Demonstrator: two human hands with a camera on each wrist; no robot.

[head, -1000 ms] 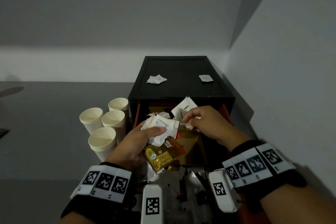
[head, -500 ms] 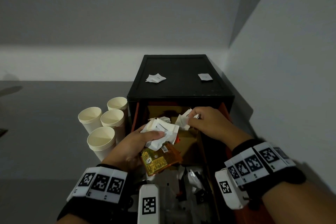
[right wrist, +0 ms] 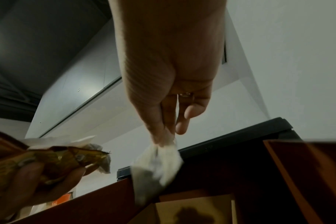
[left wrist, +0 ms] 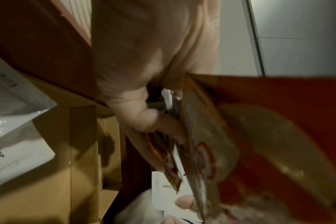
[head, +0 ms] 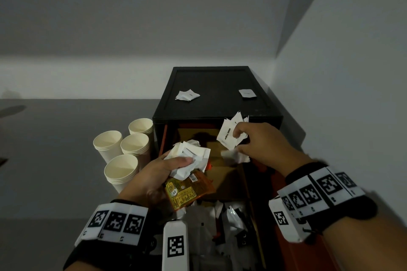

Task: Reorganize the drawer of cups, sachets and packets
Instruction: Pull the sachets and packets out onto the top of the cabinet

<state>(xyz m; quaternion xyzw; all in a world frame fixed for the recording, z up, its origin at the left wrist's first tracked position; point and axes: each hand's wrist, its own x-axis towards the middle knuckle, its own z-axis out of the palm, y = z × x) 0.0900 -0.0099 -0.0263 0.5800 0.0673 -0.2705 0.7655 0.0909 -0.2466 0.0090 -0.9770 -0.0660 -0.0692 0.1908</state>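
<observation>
Over the open orange drawer point(head: 284, 246) my left hand point(head: 164, 168) grips a bunch of white sachets point(head: 191, 156) together with a yellow-orange packet point(head: 187, 191). In the left wrist view the packet point(left wrist: 203, 136) lies against the curled fingers point(left wrist: 144, 121). My right hand point(head: 244, 138) pinches several white sugar sachets point(head: 230, 136) and holds them up near the front edge of the black cabinet point(head: 211, 86). In the right wrist view those sachets point(right wrist: 157, 163) hang from thumb and finger. More white sachets point(head: 220, 226) lie in the drawer's near end.
Stacks of cream paper cups point(head: 121, 171) stand on the grey floor left of the cabinet. Two loose lots of sachets point(head: 187, 95) point(head: 247, 93) lie on the cabinet top. A white wall point(head: 341, 94) runs close along the right side. Cardboard dividers point(left wrist: 82, 151) line the drawer.
My right hand has gone down into the drawer and come back up and right, now lifting several white sachets. The left hand has kept its bunch and packet almost still.
</observation>
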